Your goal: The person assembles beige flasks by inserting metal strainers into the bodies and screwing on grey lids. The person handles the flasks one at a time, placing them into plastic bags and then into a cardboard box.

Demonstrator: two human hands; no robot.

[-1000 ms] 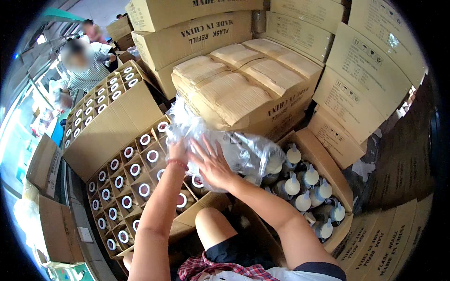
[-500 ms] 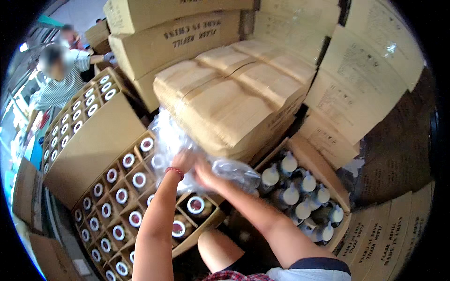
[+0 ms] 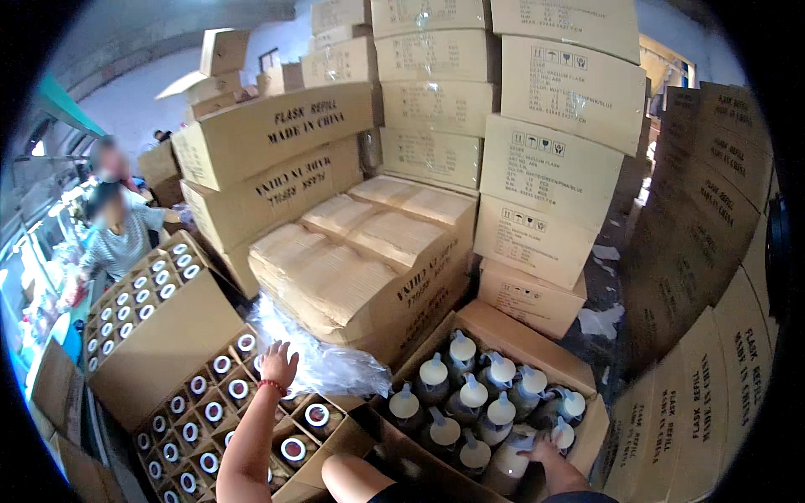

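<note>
Where the left hand spreads: the left hand [image 3: 278, 366] hovers over the edge of a crumpled clear plastic bag [image 3: 331, 356] and the partitioned carton [image 3: 342, 440], fingers splayed and grasping nothing; a red beaded bracelet [image 3: 272, 386] circles the wrist.
Right hand: the right hand [image 3: 549, 453] is inside the flask carton [image 3: 532, 339], fingers bent against a pale handled flask [image 3: 507, 465] near the front wall; I cannot tell whether they have closed on it.
Flask carton: open, at the right, packed with upright handled flasks bearing round cream tops.
Partitioned carton: open, at the left, its cardboard cells holding bottles [image 3: 317, 414] with white rims and dark red centres.
Farther carton: another open carton [image 3: 172, 339] beyond it, also divided, filled with white-rimmed tops.
Behind the bag: a large brown carton [image 3: 352, 251] with a sagging top; its contents are hidden.
Hard to see: the left forearm covers several cells, the flasks' lower bodies sink into shadow, the right forearm is cut off by the lower edge, and a knee [image 3: 356, 478] is partly cropped.
</note>
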